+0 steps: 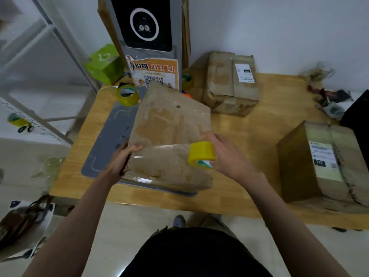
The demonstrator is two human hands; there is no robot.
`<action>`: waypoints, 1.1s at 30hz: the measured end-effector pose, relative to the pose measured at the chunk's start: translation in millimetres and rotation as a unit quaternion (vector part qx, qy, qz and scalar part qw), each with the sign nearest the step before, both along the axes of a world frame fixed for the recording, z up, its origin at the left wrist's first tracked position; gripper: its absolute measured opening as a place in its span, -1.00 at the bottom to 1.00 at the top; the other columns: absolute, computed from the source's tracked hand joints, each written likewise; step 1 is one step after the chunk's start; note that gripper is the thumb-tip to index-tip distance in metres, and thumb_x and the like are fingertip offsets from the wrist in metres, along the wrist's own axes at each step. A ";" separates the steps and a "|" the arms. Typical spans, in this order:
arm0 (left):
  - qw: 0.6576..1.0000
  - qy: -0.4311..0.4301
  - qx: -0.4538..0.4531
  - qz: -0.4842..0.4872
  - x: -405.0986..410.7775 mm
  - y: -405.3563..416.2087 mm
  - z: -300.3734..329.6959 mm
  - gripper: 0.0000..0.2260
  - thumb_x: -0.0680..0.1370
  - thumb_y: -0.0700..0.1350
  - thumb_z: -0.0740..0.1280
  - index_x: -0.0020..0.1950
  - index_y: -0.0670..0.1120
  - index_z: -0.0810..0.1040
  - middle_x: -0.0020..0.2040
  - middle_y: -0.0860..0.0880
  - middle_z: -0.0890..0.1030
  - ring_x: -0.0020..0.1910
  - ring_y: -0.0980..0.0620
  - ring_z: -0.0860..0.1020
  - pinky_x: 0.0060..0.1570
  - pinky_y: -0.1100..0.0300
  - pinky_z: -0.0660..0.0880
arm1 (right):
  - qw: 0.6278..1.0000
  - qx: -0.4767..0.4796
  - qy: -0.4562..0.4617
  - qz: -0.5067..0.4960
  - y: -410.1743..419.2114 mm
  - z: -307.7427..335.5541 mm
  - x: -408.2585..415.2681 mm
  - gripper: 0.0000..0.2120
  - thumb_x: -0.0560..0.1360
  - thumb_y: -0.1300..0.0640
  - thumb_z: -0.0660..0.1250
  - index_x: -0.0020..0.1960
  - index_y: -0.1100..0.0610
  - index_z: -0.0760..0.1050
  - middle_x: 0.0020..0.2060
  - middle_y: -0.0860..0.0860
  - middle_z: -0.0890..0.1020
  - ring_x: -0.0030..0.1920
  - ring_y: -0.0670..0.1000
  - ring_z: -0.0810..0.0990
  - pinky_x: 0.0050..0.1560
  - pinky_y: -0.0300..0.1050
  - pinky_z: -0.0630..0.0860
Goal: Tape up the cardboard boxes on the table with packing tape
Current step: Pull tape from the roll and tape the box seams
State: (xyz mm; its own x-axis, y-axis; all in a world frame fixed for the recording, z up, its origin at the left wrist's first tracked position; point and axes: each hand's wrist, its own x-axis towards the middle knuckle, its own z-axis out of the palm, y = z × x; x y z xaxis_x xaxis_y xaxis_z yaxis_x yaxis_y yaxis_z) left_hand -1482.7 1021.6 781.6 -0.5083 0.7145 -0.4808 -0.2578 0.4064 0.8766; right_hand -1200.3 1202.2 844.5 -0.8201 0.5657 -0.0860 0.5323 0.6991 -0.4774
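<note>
Worn brown cardboard box, creased and glossy with clear tape, sat tilted on a grey mat at the near left of the wooden table. Its near edge overhung the mat's front, close to the table's front edge.

Left hand gripped the box's near-left corner, fingers curled over the top face, thumb hidden. Right hand held a yellow roll of packing tape, fingers wrapped round its rim, roll pressed against the box's near-right side face.

Second yellow tape roll stood just beyond the box's far-left corner, near a grey kiosk stand. Another battered box with a white label sat at the back against the wall; a third labelled box sat at the right, well apart. Bare wood lay open between the held box and the right-hand one.
</note>
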 end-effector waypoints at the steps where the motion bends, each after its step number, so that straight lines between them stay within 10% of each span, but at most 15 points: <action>1: 1.000 -0.008 -0.008 0.001 -3.8 -3.8 -4.7 -0.27 0.23 0.28 0.55 0.35 0.05 0.57 0.26 0.02 0.65 0.29 -0.06 0.57 0.38 -0.21 0.41 | 1.000 0.006 -0.015 -0.017 4.9 -5.9 9.4 -0.42 0.40 0.06 0.53 0.35 0.00 0.38 0.24 0.07 0.52 0.22 0.17 0.49 -0.01 0.00 0.46; 18: 0.995 -0.093 0.003 -0.025 -34.0 -19.1 -49.4 -0.41 0.21 0.28 0.56 0.08 -0.08 0.65 -0.05 -0.08 0.70 -0.05 -0.08 0.68 -0.14 0.09 0.59 | 0.970 0.145 -0.178 -0.085 2.1 -60.1 24.2 -0.48 0.50 0.26 0.41 0.37 0.01 0.31 0.20 0.08 0.48 0.22 0.17 0.45 0.07 0.03 0.36; 33: 0.993 -0.115 -0.008 -0.016 -42.2 -19.1 -75.2 -0.80 0.63 0.01 0.24 -0.04 -0.02 0.61 -0.14 -0.03 0.66 -0.14 -0.02 0.67 -0.08 0.02 0.50 | 0.939 0.200 -0.274 -0.056 -0.4 -79.2 24.4 -0.43 0.45 0.33 0.40 0.38 0.03 0.31 0.20 0.09 0.47 0.18 0.16 0.44 0.07 0.01 0.35</action>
